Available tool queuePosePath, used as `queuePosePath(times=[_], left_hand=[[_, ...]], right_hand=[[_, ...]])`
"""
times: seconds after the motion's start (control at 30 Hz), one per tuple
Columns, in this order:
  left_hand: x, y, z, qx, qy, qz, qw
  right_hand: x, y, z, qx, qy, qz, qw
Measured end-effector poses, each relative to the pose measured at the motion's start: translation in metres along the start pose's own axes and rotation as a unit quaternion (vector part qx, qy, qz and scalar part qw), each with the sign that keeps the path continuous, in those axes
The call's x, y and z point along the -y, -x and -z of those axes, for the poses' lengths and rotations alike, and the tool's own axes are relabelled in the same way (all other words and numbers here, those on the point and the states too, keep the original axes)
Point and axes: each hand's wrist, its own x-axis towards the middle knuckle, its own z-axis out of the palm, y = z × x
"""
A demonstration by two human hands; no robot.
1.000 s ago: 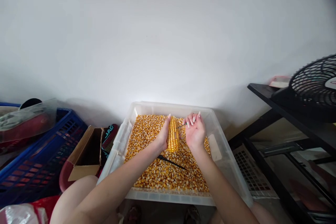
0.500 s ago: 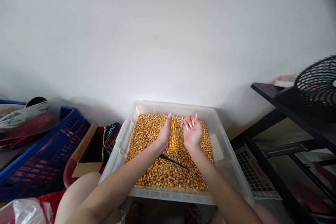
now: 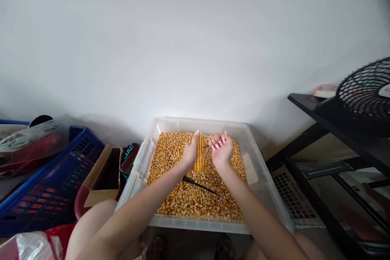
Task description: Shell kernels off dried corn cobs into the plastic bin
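Probably light, stiff and bumpy: corn cob (image 3: 200, 152) upright over kernel-filled bin (image 3: 138, 170), left hand (image 3: 189, 155) wrapped round middle, right hand (image 3: 222, 151) closed on thin tool (image 3: 207, 146). Best held mid-length.

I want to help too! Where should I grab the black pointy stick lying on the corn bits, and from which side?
Probably take the black stick by its thicker end, near the left wrist. Come from above with your fingertips, since it lies flat on the loose kernels in the clear bin. The thin end points right, so keep away from it.
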Motion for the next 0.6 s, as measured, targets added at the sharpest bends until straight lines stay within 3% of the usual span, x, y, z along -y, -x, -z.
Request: queuePosePath(times=[0.23, 0.4, 0.47, 0.6], left_hand=[[0.002, -0.007, 0.006, 0.009, -0.232, -0.159, 0.960], [-0.002, -0.007, 0.010, 0.043, -0.306, -0.233, 0.922], [-0.005, -0.010, 0.011, 0.038, -0.276, -0.210, 0.937], [-0.008, -0.017, 0.013, 0.046, -0.101, -0.085, 0.990]], right_hand=[[0.000, -0.008, 0.006, -0.023, -0.002, -0.022, 0.999], [0.006, -0.010, 0.008, -0.032, 0.002, -0.065, 0.997], [0.011, -0.010, 0.007, -0.013, -0.012, -0.073, 0.997], [0.016, -0.008, 0.004, 0.032, -0.049, -0.085, 0.995]])
